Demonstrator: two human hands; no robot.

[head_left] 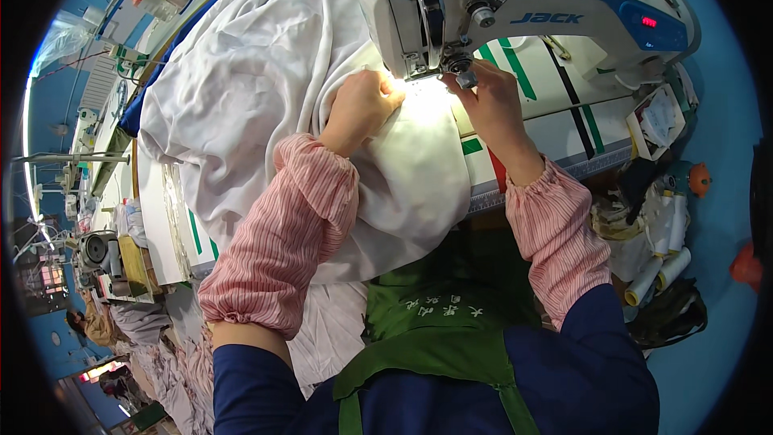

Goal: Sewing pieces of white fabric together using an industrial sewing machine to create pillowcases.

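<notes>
A large white cloth [241,72] lies in loose folds over the sewing table and hangs down over its front edge. Its right part runs under the head of a white and blue sewing machine [451,20], where a bright lamp washes out the needle area. My left hand [361,109] is closed on the cloth, left of the needle, with its fingertips in the glare. Just right of the needle, my right hand [495,105] has thumb and fingers pinched together by the cloth's edge. The machine's parts and the glare hide what is between those fingertips.
A metal ruler strip [564,169] runs along the table's front edge. Green and black tape strips cross the tabletop at right. Beyond them stand a small box [656,121] and several thread cones [660,270]. More cloth [330,330] hangs beside my green apron [451,298].
</notes>
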